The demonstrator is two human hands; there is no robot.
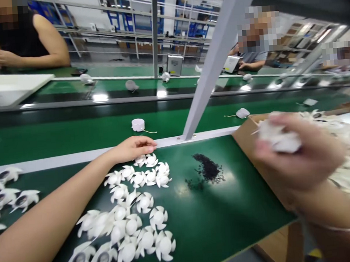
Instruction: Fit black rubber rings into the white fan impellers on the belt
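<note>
My right hand (304, 150), smeared by motion, is closed around a clump of white fan wheels (279, 137) above the cardboard box at the right. How many are in it I cannot tell. My left hand (136, 147) lies by the metal rail with its fingers loosely stretched out, just above the back of a group of white fan wheels (144, 203). Nothing shows in its grasp. These small bladed wheels lie on the green table, most with the domed hub up and a few showing a dark round hollow.
A heap of small black parts (209, 168) lies on the green table (223, 219). More fan wheels (2, 197) sit at the left; others fill the cardboard box (260, 169). A slanted metal post (206, 61) rises from the rail. White round housings (138, 125) lie on the green conveyor. Co-workers sit opposite.
</note>
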